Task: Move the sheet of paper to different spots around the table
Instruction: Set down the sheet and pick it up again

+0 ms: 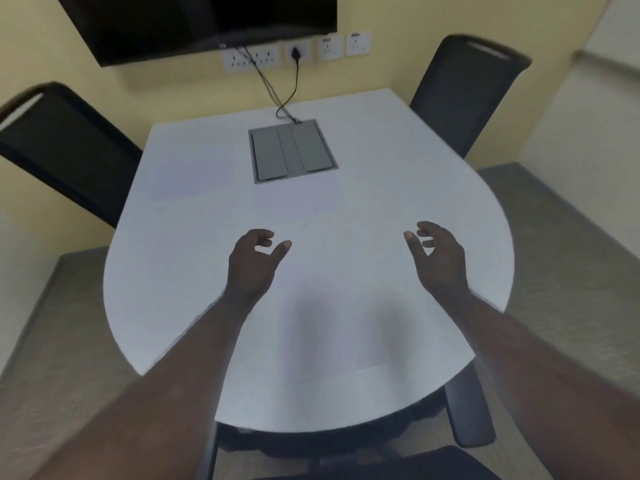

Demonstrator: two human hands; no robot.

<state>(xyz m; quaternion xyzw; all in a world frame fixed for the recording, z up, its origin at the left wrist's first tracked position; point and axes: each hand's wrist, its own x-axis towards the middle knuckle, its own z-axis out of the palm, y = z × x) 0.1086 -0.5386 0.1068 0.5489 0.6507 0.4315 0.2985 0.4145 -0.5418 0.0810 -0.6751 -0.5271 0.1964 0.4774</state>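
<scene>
Both hands hover over the near half of the white tabletop [398, 161], the left hand [251, 263] and the right hand [438, 259] each loosely open with fingers curled and thumb apart, holding nothing; the sheet of paper [192, 178] seems to be the faint pale rectangle on the far left of the tabletop, beside the grey cable hatch [292, 152] (white on white and blurred, so its edges are hard to make out, and other faint patches nearer the middle could be confused with it); the chief risk, I judge, is just that: reaching for the wrong patch, or failing to catch a thin edge lying flat, so the fingers slide over it or crease it; a push too far left could send it off the edge toward the left chair [65, 147]; dragging it across the hatch might snag a corner on the frame or on the black cable [294, 84] that runs down from the wall sockets [298, 51]; a second chair [464, 95] stands at the far right, a dark screen [194, 22] hangs on the wall, and neither blocks the reach; nothing lies between the hands and the sheet
</scene>
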